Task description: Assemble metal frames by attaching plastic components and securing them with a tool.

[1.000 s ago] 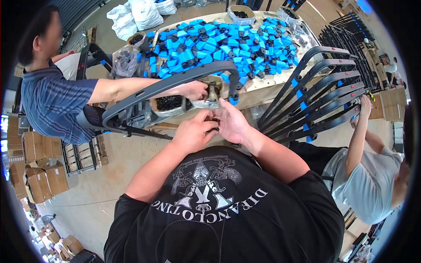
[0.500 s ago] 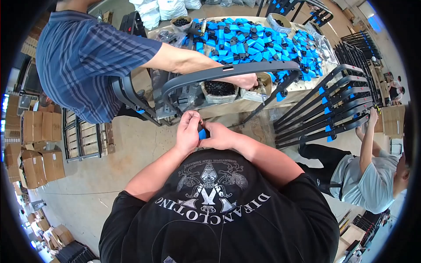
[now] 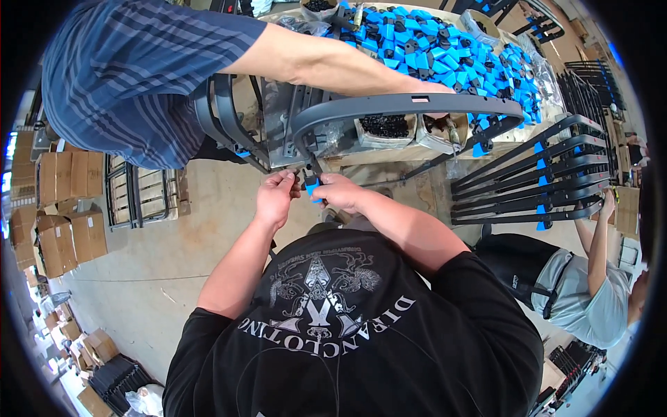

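My right hand [image 3: 338, 192] is closed around a blue and black plastic piece [image 3: 312, 186] at the lower end of one leg of a black curved tube frame [image 3: 389, 105]. Just left of it, my left hand [image 3: 275, 198] has thumb and fingers pinched together. Something small and dark seems to sit at those fingertips, too small to name. The frame's top bar arches in front of the work table [image 3: 347, 158].
Blue and black plastic pieces [image 3: 445, 59] are heaped on the table. At its near edge stand a box of small black parts [image 3: 386, 127] and another box [image 3: 445, 142]. A co-worker's arm [image 3: 326, 66] reaches across from the left. Black frames [image 3: 535, 174] stack at right, beside another person [image 3: 590, 295].
My left hand has come away from the blue piece toward the left. The right hand still holds it. The co-worker's arm reaches farther right, and the whole view has shifted.
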Action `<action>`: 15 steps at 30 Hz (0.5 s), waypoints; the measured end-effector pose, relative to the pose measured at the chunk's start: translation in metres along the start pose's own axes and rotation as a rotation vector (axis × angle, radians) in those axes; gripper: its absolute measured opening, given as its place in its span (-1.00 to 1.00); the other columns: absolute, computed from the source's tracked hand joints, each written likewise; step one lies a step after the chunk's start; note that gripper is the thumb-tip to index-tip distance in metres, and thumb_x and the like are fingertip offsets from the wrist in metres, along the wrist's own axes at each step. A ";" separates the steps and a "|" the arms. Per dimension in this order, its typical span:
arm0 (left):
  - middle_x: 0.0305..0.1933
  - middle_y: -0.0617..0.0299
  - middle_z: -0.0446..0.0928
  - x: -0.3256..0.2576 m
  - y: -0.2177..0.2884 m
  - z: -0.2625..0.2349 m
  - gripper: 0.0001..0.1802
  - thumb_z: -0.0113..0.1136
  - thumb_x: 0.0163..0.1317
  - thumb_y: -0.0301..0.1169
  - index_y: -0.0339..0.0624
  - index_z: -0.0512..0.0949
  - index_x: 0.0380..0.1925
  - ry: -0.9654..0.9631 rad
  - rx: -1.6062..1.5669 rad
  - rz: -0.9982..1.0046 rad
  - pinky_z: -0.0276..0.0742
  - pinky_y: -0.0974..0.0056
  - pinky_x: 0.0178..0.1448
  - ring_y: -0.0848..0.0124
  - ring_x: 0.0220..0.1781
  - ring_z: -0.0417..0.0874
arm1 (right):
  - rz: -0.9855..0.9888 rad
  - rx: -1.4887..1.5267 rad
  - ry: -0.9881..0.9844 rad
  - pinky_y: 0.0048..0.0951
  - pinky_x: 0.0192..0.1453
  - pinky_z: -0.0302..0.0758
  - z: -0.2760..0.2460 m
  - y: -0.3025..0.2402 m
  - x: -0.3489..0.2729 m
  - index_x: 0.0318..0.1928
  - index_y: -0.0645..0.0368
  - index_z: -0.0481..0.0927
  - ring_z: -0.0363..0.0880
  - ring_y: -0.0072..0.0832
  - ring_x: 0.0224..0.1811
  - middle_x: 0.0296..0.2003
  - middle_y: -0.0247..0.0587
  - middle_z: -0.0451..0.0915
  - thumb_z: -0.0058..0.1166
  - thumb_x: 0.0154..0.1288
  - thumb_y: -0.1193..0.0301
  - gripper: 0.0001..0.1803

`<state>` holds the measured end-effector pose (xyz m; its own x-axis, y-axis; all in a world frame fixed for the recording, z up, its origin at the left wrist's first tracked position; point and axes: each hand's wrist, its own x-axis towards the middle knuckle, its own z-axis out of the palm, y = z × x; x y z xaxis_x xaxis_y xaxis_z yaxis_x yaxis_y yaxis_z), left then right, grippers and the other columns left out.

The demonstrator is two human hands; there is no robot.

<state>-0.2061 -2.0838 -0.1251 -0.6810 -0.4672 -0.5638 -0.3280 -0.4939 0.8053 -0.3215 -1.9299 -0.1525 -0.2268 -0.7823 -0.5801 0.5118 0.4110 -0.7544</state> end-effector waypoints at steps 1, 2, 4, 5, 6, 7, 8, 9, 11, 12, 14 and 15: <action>-0.35 0.24 0.60 0.003 -0.001 -0.002 -0.79 0.13 0.51 -0.36 -0.31 0.60 -0.11 -0.026 -0.060 -0.006 0.57 0.34 -0.28 0.47 -0.40 0.58 | -0.007 0.062 0.004 -0.41 -0.27 0.53 0.002 0.002 0.003 -0.09 0.25 0.55 0.51 -0.51 -0.38 -0.35 -0.29 0.54 0.23 0.14 0.39 -0.67; -0.35 0.24 0.60 0.007 0.000 -0.006 -0.79 0.13 0.51 -0.36 -0.31 0.60 -0.11 -0.024 -0.062 -0.008 0.57 0.34 -0.28 0.47 -0.40 0.58 | -0.004 0.061 0.003 -0.41 -0.27 0.53 0.003 0.004 0.006 -0.09 0.25 0.55 0.51 -0.51 -0.38 -0.35 -0.29 0.54 0.23 0.14 0.39 -0.67; -0.34 0.24 0.61 0.013 0.003 -0.012 -0.79 0.13 0.51 -0.37 -0.33 0.61 -0.10 -0.153 -0.030 0.049 0.58 0.34 -0.22 0.46 -0.36 0.59 | -0.055 0.062 0.018 -0.42 -0.23 0.52 0.003 0.006 0.009 -0.06 0.24 0.53 0.50 -0.52 -0.33 -0.30 -0.30 0.53 0.22 0.14 0.41 -0.65; -0.34 0.24 0.61 0.013 0.004 -0.015 -0.79 0.13 0.51 -0.37 -0.33 0.61 -0.10 -0.152 -0.032 0.047 0.58 0.34 -0.22 0.46 -0.36 0.59 | -0.052 0.061 0.017 -0.42 -0.23 0.52 0.004 0.007 0.009 -0.06 0.24 0.53 0.50 -0.52 -0.33 -0.30 -0.30 0.53 0.22 0.14 0.41 -0.65; -0.34 0.24 0.62 0.013 0.004 -0.018 -0.79 0.14 0.51 -0.37 -0.32 0.61 -0.11 -0.176 -0.030 0.039 0.58 0.34 -0.21 0.46 -0.35 0.59 | -0.022 0.077 0.040 -0.43 -0.23 0.51 0.005 0.009 0.008 -0.03 0.24 0.54 0.50 -0.53 -0.31 -0.28 -0.30 0.53 0.22 0.14 0.43 -0.64; -0.33 0.23 0.62 0.012 0.006 -0.019 -0.79 0.14 0.50 -0.37 -0.32 0.61 -0.12 -0.200 -0.029 0.033 0.57 0.34 -0.21 0.46 -0.34 0.60 | 0.006 0.091 0.062 -0.43 -0.22 0.51 0.006 0.007 0.007 -0.01 0.25 0.54 0.50 -0.54 -0.29 -0.26 -0.30 0.52 0.21 0.13 0.44 -0.62; -0.33 0.23 0.62 0.012 0.008 -0.019 -0.79 0.14 0.50 -0.37 -0.32 0.61 -0.12 -0.200 -0.030 0.033 0.57 0.34 -0.21 0.46 -0.34 0.60 | 0.007 0.090 0.062 -0.43 -0.22 0.51 0.007 0.006 0.008 -0.01 0.25 0.54 0.50 -0.54 -0.29 -0.26 -0.30 0.52 0.21 0.13 0.44 -0.62; -0.32 0.23 0.63 0.011 0.009 -0.018 -0.80 0.14 0.50 -0.36 -0.30 0.62 -0.14 -0.200 -0.052 0.017 0.57 0.34 -0.21 0.47 -0.35 0.59 | 0.005 0.095 0.069 -0.43 -0.23 0.50 0.008 0.004 0.008 0.06 0.26 0.53 0.49 -0.53 -0.28 -0.25 -0.30 0.52 0.21 0.13 0.46 -0.56; -0.32 0.22 0.63 0.014 0.012 -0.017 -0.81 0.15 0.50 -0.36 -0.28 0.62 -0.17 -0.205 -0.072 0.000 0.57 0.34 -0.22 0.48 -0.36 0.59 | 0.000 0.103 0.081 -0.44 -0.23 0.50 0.007 0.003 0.010 0.13 0.27 0.52 0.49 -0.53 -0.27 -0.24 -0.29 0.52 0.20 0.13 0.47 -0.50; -0.32 0.23 0.63 0.017 0.014 -0.017 -0.81 0.16 0.50 -0.34 -0.25 0.62 -0.20 -0.226 -0.090 -0.008 0.56 0.35 -0.22 0.49 -0.36 0.58 | -0.012 0.107 0.068 -0.44 -0.23 0.50 0.006 0.002 0.011 0.19 0.27 0.49 0.49 -0.53 -0.27 -0.24 -0.29 0.52 0.20 0.14 0.47 -0.45; -0.33 0.25 0.63 0.022 0.015 -0.017 -0.81 0.17 0.50 -0.33 -0.22 0.62 -0.23 -0.247 -0.107 -0.021 0.56 0.36 -0.23 0.49 -0.37 0.57 | -0.021 0.114 0.056 -0.43 -0.22 0.50 0.007 -0.001 0.009 0.26 0.27 0.46 0.49 -0.53 -0.27 -0.24 -0.29 0.53 0.19 0.14 0.48 -0.39; -0.33 0.26 0.62 0.024 0.015 -0.017 -0.81 0.17 0.50 -0.31 -0.20 0.61 -0.24 -0.277 -0.177 -0.083 0.54 0.37 -0.24 0.50 -0.38 0.56 | -0.046 0.131 0.079 -0.44 -0.22 0.50 0.008 -0.002 0.008 0.28 0.27 0.44 0.49 -0.53 -0.27 -0.23 -0.29 0.53 0.19 0.15 0.47 -0.37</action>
<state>-0.2165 -2.1145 -0.1299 -0.8167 -0.2151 -0.5355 -0.2877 -0.6527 0.7009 -0.3177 -1.9405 -0.1533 -0.3140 -0.7578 -0.5720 0.6022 0.3068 -0.7371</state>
